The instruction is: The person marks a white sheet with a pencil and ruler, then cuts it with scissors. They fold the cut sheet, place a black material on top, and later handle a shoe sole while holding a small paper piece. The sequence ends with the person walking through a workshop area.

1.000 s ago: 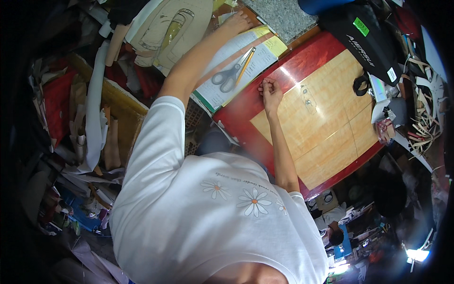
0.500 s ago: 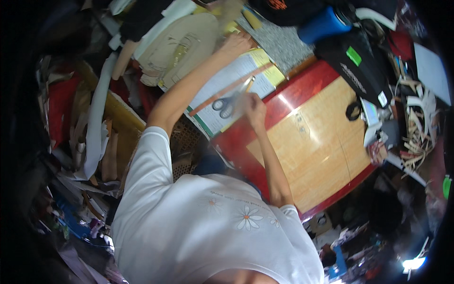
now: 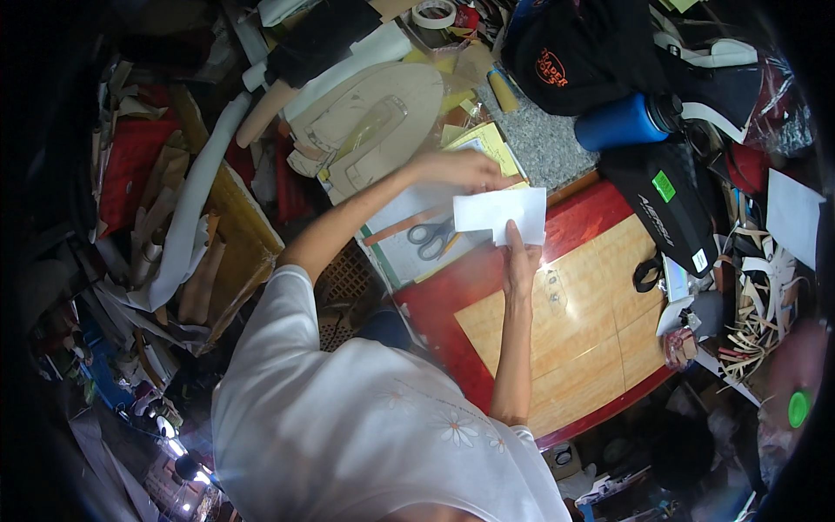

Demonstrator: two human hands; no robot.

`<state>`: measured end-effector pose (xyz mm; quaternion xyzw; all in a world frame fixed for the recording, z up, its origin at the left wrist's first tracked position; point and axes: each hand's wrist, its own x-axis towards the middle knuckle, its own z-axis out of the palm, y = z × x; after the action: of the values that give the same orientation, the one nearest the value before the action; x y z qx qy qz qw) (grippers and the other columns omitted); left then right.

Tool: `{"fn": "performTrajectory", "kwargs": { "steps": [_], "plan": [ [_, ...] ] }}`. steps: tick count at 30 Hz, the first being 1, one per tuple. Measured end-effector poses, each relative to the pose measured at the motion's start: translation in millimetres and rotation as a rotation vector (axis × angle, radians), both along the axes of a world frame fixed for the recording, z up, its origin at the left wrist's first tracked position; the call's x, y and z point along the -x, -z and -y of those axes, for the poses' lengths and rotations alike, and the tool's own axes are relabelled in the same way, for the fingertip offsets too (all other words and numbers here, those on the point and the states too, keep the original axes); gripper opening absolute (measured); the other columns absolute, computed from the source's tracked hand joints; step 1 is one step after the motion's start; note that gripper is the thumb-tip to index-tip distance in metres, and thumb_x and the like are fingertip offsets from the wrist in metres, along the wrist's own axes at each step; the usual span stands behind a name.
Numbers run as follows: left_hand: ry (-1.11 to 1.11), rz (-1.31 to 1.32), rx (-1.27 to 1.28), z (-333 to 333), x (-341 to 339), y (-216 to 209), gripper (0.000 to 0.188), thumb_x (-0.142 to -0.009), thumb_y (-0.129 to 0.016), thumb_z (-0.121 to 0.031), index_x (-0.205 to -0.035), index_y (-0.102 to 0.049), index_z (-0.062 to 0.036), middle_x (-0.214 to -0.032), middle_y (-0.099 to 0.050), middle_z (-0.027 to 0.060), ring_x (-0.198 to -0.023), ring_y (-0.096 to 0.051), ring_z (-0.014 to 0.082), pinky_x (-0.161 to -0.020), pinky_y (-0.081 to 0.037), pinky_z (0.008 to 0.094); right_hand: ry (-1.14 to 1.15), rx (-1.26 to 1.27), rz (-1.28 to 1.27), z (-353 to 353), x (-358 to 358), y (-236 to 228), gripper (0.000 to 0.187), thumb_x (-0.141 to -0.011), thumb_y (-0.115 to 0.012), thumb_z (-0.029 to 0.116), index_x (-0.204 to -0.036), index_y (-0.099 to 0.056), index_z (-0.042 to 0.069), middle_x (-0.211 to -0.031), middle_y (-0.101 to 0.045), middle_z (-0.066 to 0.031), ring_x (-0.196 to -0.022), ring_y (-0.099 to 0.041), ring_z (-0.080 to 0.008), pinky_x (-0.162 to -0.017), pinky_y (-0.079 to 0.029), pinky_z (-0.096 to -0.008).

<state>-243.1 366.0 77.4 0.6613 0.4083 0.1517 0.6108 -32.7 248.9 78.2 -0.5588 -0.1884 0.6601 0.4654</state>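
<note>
White paper pieces, apparently cut slips overlapping, are pinched in my right hand with the thumb on top. My left hand is closed, its fingers curled over the yellow paper pad. Whatever it may hold is hidden. Below the left hand, grey-handled scissors lie on a white sheet with a green edge. A pencil rests by the scissors, partly under the white slips. A narrow brown strip crosses the sheet.
A red table with a wood-patterned panel is at right. Beige cut patterns lie at the far left. A blue bottle, black bag and tape roll stand beyond. Rolled materials crowd the left.
The right hand, blurred near the scissors before, has moved slightly right and away, and now shows white paper slips. My left hand has come nearer, and the view has shifted.
</note>
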Motion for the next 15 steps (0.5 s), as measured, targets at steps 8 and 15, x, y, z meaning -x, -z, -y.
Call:
{"fn": "performTrajectory", "kwargs": {
  "steps": [8,15],
  "plan": [
    [-0.836,-0.582,-0.463,-168,81,77,0.029,-0.088,-0.051,-0.03,-0.107,-0.065,-0.0141,-0.101,-0.067,0.0119,-0.093,-0.063,0.0313,-0.081,-0.048,0.0396,0.114,0.163,0.127,41,-36,20,0.031,-0.089,-0.061,0.01,-0.118,-0.054,0.002,-0.11,-0.06,-0.0043,-0.092,-0.058,-0.0125,-0.074,-0.05,-0.027],
    [-0.601,-0.541,-0.283,-228,79,129,0.046,-0.084,-0.06,-0.045,-0.115,-0.063,-0.0119,-0.115,-0.064,0.0058,-0.101,-0.061,0.0214,-0.088,-0.045,0.031,0.186,0.2,0.116,60,-55,20,0.027,-0.089,-0.061,0.01,-0.115,-0.056,0.006,-0.106,-0.061,-0.0029,-0.087,-0.06,-0.0112,-0.07,-0.051,-0.0267]
  ]
}}
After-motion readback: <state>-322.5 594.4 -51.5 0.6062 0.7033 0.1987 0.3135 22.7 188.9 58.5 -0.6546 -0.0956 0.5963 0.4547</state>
